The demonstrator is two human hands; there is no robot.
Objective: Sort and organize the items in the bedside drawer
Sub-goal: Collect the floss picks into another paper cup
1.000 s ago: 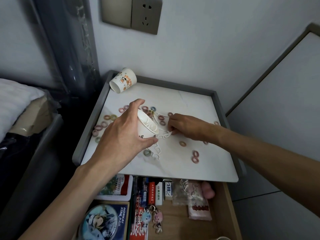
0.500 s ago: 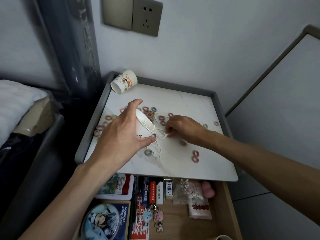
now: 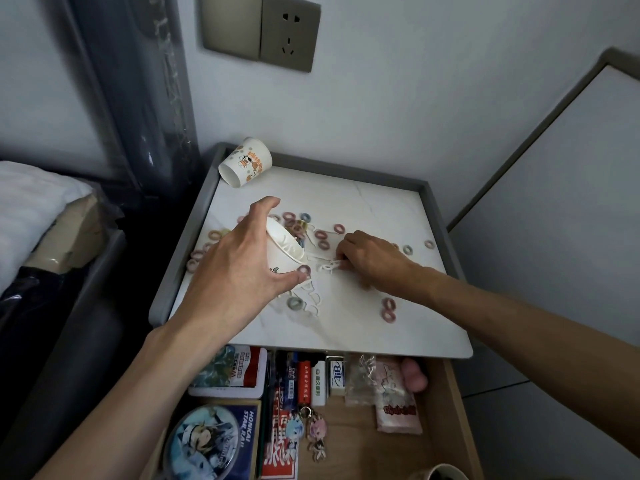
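On the nightstand top (image 3: 363, 202), left hand (image 3: 239, 271) gripping tilted paper cup (image 3: 282, 252)

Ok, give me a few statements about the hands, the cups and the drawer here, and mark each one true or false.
1. The left hand grips a white cup tipped on its side. True.
2. The right hand reaches into the drawer. False: it is on the nightstand top, its fingers pinching small white pieces.
3. The printed cup stands upright. False: it lies on its side at the back left corner.
4. Coloured rings lie scattered on the top. True.
5. The drawer is shut. False: it is pulled open, with items showing inside.
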